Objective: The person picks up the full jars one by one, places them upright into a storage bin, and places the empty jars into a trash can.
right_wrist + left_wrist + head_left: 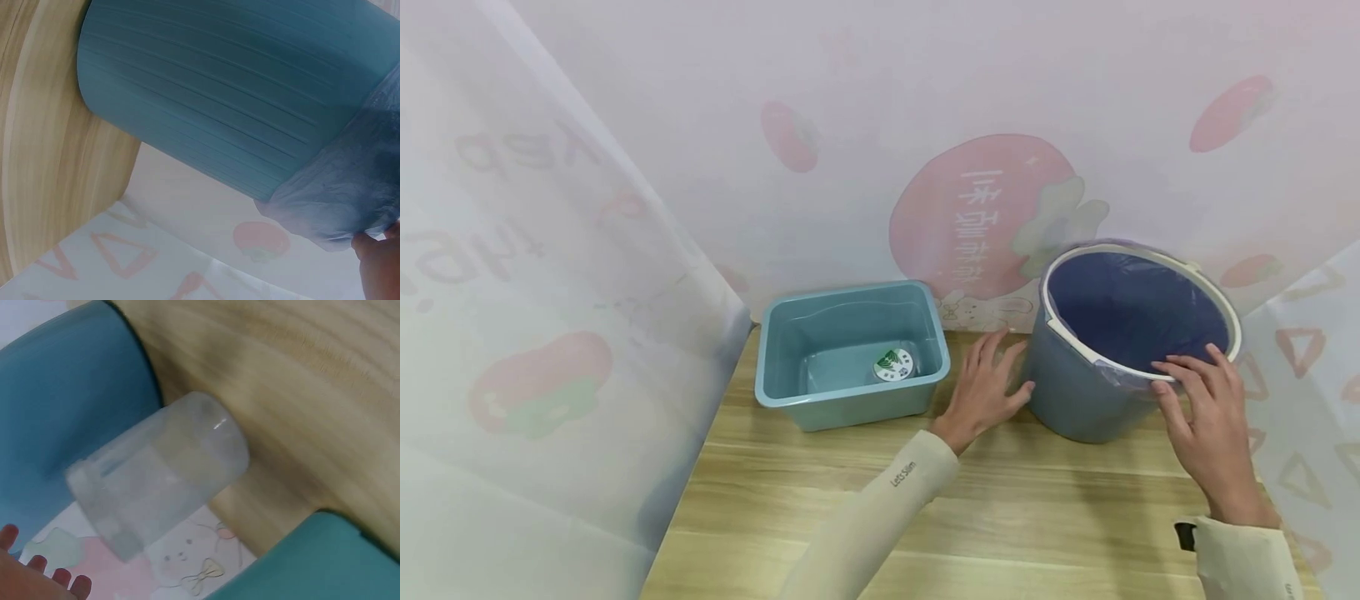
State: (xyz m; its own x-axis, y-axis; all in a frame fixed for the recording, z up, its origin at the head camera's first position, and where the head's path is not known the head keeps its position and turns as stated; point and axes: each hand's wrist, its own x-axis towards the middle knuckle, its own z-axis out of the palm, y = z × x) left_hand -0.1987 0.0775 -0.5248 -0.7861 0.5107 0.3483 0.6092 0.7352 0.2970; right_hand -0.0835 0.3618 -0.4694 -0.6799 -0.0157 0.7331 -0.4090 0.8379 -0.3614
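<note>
My left hand [985, 387] is between a teal plastic tub and a blue trash bin [1075, 400], its fingers spread. In the left wrist view a clear plastic jar [162, 475] stands upright between bin and tub; my left fingertips [39, 562] show apart from it. From the head view the jar is mostly hidden by the hand. My right hand [1210, 417] is at the bin's near right rim, with the thumb outside and fingers over the edge. In the right wrist view its thumb and fingers pinch the hanging edge of a bluish trash bag [344, 200].
The teal tub [850, 408] at left holds a round container with a white and green lid [893, 365]. A white ring [1078, 342] circles the bin's mouth over the bag. Strawberry-print curtains [820, 217] stand behind and beside the wooden table [1000, 517].
</note>
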